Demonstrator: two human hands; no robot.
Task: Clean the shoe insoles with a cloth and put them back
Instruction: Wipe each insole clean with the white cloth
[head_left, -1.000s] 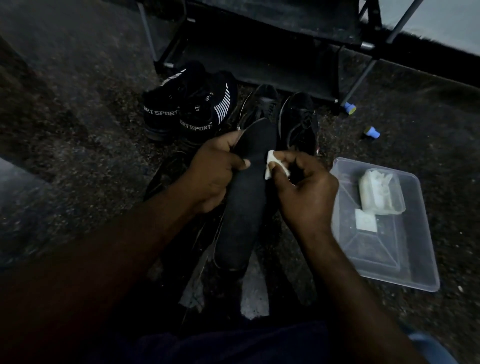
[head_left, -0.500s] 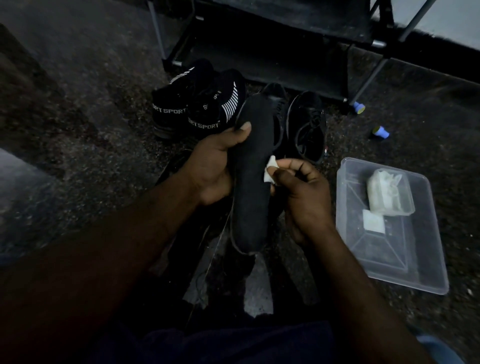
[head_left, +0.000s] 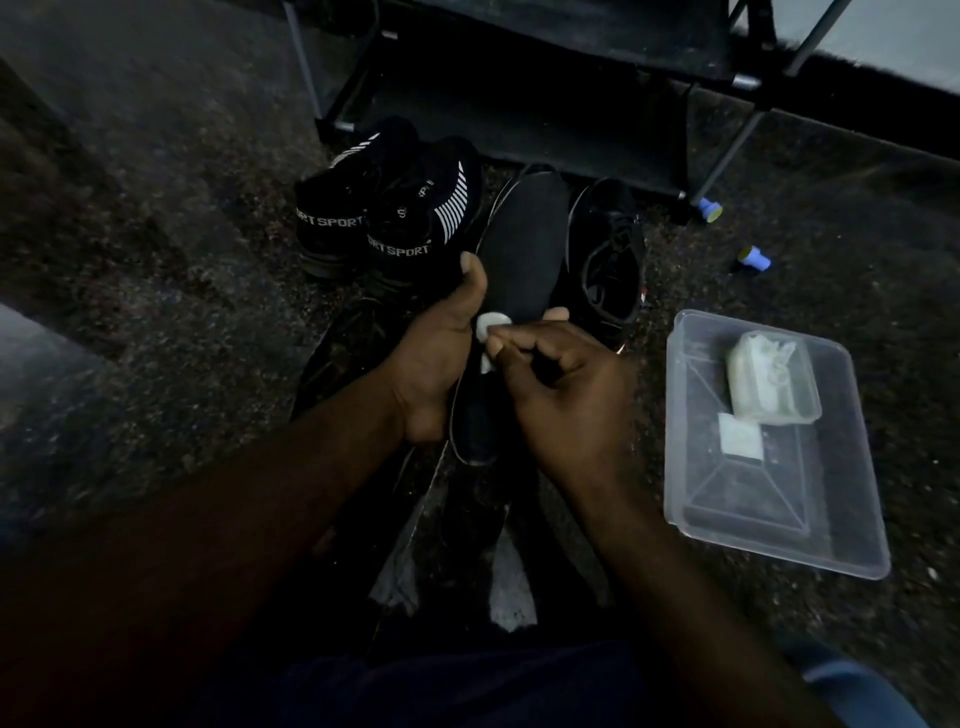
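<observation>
Writing: "SPORT" in white on heels of two black knit sneakers (head_left: 387, 208), left of insole.
Insole: long black foam insole (head_left: 524, 244), held over dark floor.
Left hand (head_left: 436, 358): curled around insole's left edge.
Right hand (head_left: 566, 395): pinching small white cloth (head_left: 488, 327) against insole.
Around: black lace-up shoe (head_left: 610, 260) behind; clear plastic tray (head_left: 841, 509) at right.

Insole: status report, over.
Left hand grips insole. Right hand pinches white cloth against it. Nothing blocking the wipe.
</observation>
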